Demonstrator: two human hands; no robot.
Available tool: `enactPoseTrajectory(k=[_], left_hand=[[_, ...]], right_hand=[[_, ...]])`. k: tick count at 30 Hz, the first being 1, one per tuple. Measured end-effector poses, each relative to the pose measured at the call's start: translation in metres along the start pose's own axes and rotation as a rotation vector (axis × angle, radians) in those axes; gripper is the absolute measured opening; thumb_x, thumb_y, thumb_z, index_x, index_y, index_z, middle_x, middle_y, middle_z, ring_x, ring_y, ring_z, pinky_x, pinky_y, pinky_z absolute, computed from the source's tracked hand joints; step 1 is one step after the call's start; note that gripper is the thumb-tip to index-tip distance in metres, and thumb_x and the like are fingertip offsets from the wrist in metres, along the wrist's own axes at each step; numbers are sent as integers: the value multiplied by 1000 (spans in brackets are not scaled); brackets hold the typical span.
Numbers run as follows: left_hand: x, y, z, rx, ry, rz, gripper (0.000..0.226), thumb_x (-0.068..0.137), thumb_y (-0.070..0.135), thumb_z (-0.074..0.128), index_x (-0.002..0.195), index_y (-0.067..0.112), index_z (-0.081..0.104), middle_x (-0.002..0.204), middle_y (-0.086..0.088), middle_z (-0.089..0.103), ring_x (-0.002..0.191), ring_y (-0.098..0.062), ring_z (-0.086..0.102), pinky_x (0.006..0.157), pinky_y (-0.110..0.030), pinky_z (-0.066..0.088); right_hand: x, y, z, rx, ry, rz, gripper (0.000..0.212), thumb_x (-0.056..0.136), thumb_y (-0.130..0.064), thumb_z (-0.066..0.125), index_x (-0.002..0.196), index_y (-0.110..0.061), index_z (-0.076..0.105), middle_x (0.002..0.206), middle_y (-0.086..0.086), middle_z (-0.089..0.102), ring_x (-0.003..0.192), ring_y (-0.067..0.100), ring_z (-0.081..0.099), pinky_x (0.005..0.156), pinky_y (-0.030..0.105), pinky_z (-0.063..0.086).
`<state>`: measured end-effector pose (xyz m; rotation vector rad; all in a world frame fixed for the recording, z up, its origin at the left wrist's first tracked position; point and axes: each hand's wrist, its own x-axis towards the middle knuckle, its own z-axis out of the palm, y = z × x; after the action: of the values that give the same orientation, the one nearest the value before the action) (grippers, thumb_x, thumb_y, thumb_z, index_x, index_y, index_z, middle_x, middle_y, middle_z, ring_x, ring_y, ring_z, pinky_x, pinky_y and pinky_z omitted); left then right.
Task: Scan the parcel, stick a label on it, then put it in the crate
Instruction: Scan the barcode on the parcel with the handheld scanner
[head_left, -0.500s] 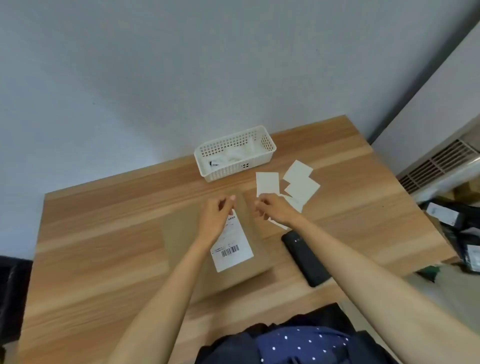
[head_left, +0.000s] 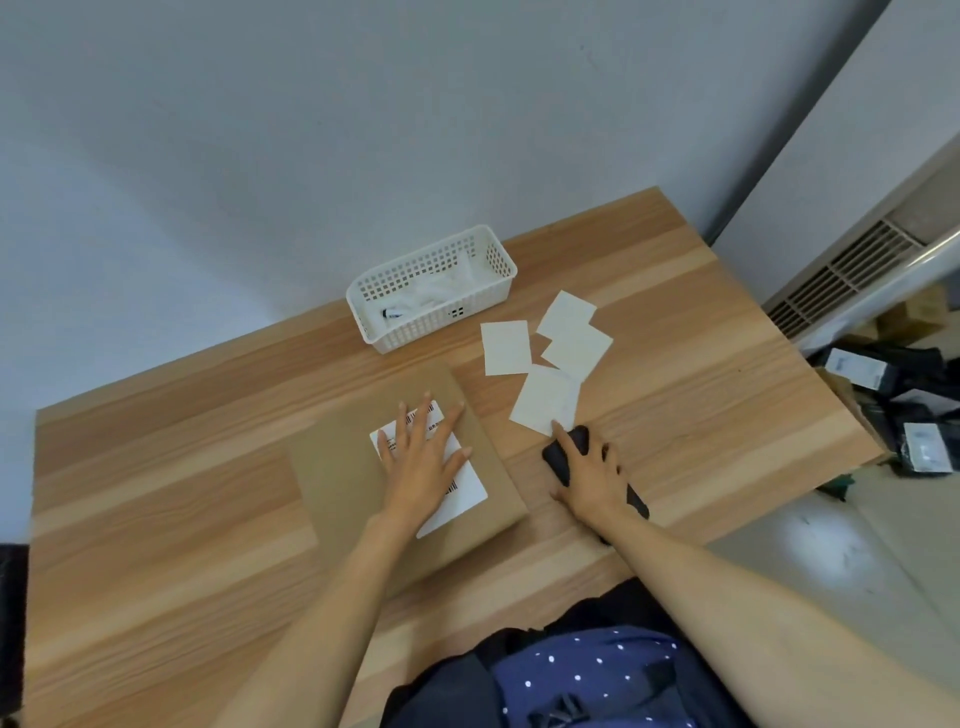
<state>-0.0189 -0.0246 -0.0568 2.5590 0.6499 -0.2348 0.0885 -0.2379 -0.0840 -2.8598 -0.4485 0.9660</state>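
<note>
Lying flat on the wooden table (head_left: 156, 499), directly in front of the person, the brown parcel (head_left: 343, 483) carries a white label (head_left: 467, 486) on its top face, so the sticking step appears done or in its final pressing-down. The left hand (head_left: 421, 462) rests palm-down on the label with fingers spread wide; it grips nothing and only presses. Barcode stripes show at the label's far edge and beside the wrist, along with fine printed lines, but no text or brand is legible. Just right of the parcel, the right hand (head_left: 589, 473) lies over a black scanner (head_left: 566, 452) that sits on the table; the fingers drape along its body, and whether they have closed around it cannot be told. Whether scanning is complete cannot be judged; the hand on the scanner suggests it may be pending. Loose blank paper squares (head_left: 550, 400) lie beyond the scanner. The white perforated crate (head_left: 441, 317) stands at the far edge of the table, apart from the parcel, holding a few pale items. Placement in the crate remains outstanding.
</note>
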Motion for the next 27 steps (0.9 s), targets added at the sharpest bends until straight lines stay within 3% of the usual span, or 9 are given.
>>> enactPoseTrajectory(k=[7, 12, 15, 19, 23, 27], left_hand=[[-1, 15, 5, 18, -13, -3, 58, 100, 54, 38, 153, 50, 14, 167, 8, -6, 153, -26, -16, 119, -60, -4], [-2, 21, 1, -36, -18, 14, 59, 100, 53, 40, 153, 48, 14, 167, 8, 0, 154, -25, -13, 117, -60, -5], [-3, 17, -7, -77, 55, 12, 55, 102, 47, 42, 153, 41, 23, 165, 8, 16, 154, -22, -1, 118, -61, -5], [-5, -2, -19, -117, 165, -36, 52, 102, 39, 44, 152, 33, 32, 162, 7, 27, 154, -23, 8, 118, -60, -5], [-11, -21, -26, -77, 154, -72, 54, 101, 40, 44, 153, 31, 31, 164, 4, 20, 154, -24, 2, 117, -64, -4], [-13, -31, -27, -32, 53, -134, 72, 97, 56, 43, 158, 31, 13, 168, 5, 1, 154, -23, -11, 117, -65, -5]], right_hand=[[-3, 9, 9, 40, 125, -9, 107, 88, -35, 73, 157, -44, -8, 164, 9, 19, 135, 37, 37, 105, 54, 41], [6, 12, -7, 312, 125, -104, 106, 67, -31, 85, 151, -25, 21, 145, 8, 48, 127, 38, 49, 101, 48, 45], [14, 6, -30, 512, 27, -109, 98, 62, -29, 90, 140, -20, 32, 132, 11, 55, 121, 34, 54, 98, 45, 49], [22, -4, -69, 798, -120, -127, 81, 72, -27, 86, 140, -28, 41, 127, 7, 56, 112, 25, 59, 96, 39, 53], [16, -24, -106, 905, -219, -195, 71, 82, -36, 78, 146, -33, 48, 125, 8, 65, 99, 19, 63, 79, 29, 50], [5, -50, -135, 749, -309, -259, 64, 85, -46, 71, 144, -38, 49, 117, 5, 64, 94, 21, 58, 79, 33, 43]])
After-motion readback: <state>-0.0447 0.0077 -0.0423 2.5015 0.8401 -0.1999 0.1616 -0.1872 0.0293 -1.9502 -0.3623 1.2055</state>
